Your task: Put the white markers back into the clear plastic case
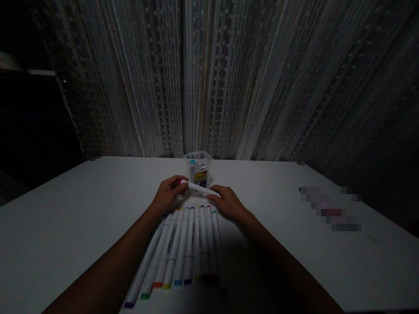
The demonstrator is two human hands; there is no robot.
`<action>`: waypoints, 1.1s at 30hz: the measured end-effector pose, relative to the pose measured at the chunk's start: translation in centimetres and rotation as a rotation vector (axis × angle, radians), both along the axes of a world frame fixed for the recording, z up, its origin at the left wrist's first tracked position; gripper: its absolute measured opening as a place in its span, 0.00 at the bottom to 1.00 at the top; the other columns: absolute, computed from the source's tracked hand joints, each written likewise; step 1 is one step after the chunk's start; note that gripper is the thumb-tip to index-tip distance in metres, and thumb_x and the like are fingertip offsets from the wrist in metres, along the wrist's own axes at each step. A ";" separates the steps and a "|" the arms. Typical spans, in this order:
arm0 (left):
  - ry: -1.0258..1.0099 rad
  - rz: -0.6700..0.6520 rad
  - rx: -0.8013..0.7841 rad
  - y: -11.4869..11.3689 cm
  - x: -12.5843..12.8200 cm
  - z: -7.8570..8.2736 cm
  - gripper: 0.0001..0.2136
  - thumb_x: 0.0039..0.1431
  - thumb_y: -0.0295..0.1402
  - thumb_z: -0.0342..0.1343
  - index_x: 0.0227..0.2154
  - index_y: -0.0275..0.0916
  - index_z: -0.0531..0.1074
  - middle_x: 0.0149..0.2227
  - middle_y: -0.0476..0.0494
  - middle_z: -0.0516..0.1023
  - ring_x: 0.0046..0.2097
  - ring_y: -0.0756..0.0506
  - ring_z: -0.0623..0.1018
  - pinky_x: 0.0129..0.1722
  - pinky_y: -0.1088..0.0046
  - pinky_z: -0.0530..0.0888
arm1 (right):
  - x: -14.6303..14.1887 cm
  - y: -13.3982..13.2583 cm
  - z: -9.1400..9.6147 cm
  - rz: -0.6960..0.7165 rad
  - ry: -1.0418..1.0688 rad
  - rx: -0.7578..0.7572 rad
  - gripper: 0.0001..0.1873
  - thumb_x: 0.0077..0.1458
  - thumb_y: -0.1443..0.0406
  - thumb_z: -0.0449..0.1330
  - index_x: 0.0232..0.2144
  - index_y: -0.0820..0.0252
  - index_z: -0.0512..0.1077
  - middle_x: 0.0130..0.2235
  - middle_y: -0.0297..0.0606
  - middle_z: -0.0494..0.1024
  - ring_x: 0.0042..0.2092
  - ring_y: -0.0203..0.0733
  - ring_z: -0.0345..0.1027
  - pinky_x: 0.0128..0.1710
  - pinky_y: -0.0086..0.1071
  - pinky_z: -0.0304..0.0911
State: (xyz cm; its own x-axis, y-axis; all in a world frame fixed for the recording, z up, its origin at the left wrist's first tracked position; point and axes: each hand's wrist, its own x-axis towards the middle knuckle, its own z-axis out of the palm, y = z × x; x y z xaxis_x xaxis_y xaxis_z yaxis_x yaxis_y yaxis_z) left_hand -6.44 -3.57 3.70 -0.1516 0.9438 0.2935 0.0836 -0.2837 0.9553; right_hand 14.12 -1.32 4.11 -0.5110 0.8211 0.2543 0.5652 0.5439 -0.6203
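Both of the person's hands hold one white marker (199,188) over a pale bench (268,187), in dim light. The left hand (168,192) has a narrow grip, thumb and fingers pinched near the pink end (181,181); the right hand (228,201) has its grip closed on the opposite end, so neither is nearer. The white marker spans the gap between the two grips, its long axis running left to right, the left end higher in view; whether it tilts or angles away cannot be told. Directly beyond its middle stands a clear container (206,165). On the person's side, a row of markers (182,240) lies side by side, roughly crosswise to the held one.
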 end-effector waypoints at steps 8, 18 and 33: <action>0.019 -0.028 0.012 -0.2 0.0 0.3 0.18 0.38 0.43 0.62 0.30 0.34 0.72 0.19 0.50 0.69 0.22 0.50 0.69 0.24 0.76 0.67 | 0.0 -0.1 0.0 -0.017 -0.073 -0.013 0.09 0.53 0.65 0.52 0.32 0.62 0.72 0.29 0.37 0.74 0.32 0.38 0.64 0.30 0.28 0.53; 0.069 -0.073 -0.040 -0.5 0.4 0.5 0.16 0.39 0.42 0.62 0.27 0.34 0.71 0.17 0.51 0.68 0.21 0.51 0.68 0.22 0.78 0.63 | -0.1 -0.2 0.0 0.070 -0.022 -0.019 0.14 0.56 0.62 0.50 0.36 0.62 0.72 0.33 0.38 0.75 0.34 0.38 0.65 0.33 0.29 0.55; 0.105 -0.087 -0.085 -0.3 0.3 -0.1 0.17 0.36 0.42 0.64 0.27 0.34 0.72 0.17 0.50 0.69 0.20 0.51 0.68 0.21 0.77 0.64 | 0.1 0.0 -0.1 0.054 0.005 -0.001 0.12 0.53 0.63 0.54 0.37 0.60 0.73 0.33 0.36 0.76 0.34 0.38 0.65 0.33 0.29 0.56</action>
